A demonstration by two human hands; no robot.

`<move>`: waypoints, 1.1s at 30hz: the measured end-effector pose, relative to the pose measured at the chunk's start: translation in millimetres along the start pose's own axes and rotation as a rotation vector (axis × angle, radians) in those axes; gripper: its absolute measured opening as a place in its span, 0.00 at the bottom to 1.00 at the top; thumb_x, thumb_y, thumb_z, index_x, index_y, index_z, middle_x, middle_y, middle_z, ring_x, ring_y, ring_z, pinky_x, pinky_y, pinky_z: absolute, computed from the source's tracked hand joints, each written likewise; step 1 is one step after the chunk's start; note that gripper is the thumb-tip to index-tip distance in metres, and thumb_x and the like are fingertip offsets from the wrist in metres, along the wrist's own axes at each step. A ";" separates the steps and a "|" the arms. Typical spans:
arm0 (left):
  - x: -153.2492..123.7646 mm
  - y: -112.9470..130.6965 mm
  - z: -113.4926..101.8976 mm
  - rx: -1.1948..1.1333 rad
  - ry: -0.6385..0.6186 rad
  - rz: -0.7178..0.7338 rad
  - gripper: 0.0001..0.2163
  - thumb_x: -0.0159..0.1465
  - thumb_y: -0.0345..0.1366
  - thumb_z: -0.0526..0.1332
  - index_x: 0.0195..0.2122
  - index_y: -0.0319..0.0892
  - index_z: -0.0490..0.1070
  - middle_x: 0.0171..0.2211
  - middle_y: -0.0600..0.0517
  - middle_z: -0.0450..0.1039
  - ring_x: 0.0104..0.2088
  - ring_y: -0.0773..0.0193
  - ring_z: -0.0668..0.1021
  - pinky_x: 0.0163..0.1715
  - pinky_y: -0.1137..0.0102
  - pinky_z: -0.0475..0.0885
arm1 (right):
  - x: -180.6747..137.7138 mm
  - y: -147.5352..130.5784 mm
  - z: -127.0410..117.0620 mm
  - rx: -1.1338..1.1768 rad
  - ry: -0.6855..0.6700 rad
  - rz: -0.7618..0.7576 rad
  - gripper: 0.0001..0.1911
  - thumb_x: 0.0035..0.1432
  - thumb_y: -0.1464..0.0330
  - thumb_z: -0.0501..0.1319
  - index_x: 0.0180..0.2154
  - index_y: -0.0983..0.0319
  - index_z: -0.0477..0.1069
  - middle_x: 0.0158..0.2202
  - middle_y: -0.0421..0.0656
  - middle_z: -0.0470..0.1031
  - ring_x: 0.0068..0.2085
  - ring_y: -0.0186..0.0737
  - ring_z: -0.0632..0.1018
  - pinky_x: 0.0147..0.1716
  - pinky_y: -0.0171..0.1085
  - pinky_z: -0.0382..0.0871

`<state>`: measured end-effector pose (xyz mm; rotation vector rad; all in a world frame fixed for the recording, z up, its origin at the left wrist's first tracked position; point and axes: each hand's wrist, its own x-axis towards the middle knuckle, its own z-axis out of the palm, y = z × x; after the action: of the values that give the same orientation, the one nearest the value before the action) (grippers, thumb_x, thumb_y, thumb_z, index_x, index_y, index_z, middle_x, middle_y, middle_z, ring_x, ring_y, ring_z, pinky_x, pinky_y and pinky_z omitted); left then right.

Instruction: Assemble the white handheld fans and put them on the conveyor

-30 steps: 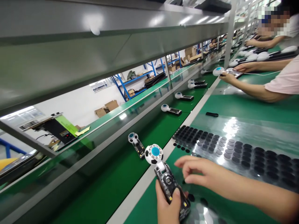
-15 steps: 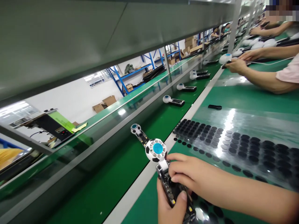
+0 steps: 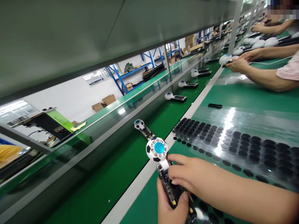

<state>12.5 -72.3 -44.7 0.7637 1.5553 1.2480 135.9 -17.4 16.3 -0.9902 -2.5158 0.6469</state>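
Note:
My left hand [image 3: 170, 207] grips the black open handle of a small hand-held fan [image 3: 157, 150], whose round white head has a football pattern and a blue centre. My right hand [image 3: 187, 172] rests on the handle just below the fan head, fingers curled and pressing on the exposed circuit part. What the fingertips pinch, if anything, is hidden. A clear sheet carrying several round black pads [image 3: 233, 143] lies just beyond my right hand on the green bench.
On the green conveyor belt [image 3: 112, 174] to the left, another fan [image 3: 143, 128] lies close by and several more [image 3: 175, 97] further along. A small black part [image 3: 215, 105] lies on the bench. Other people's arms [image 3: 257, 77] work at the far right. A grey shelf [image 3: 93, 37] hangs overhead.
My right hand moved from hovering above the pad sheet onto the fan's handle and now presses there. The fans on the belt have drifted away from me.

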 end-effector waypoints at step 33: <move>21.1 -8.1 -9.7 -0.513 -0.164 -0.131 0.25 0.49 0.47 0.63 0.46 0.41 0.69 0.38 0.45 0.75 0.42 0.48 0.76 0.40 0.62 0.72 | -22.8 10.8 25.2 -0.014 0.100 -0.129 0.25 0.54 0.78 0.49 0.52 0.55 0.65 0.61 0.43 0.56 0.50 0.50 0.70 0.46 0.52 0.67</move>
<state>-2.9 -59.2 -58.5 0.4109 1.0668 1.3698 145.4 -33.6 -14.0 -0.8353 -2.4755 0.5285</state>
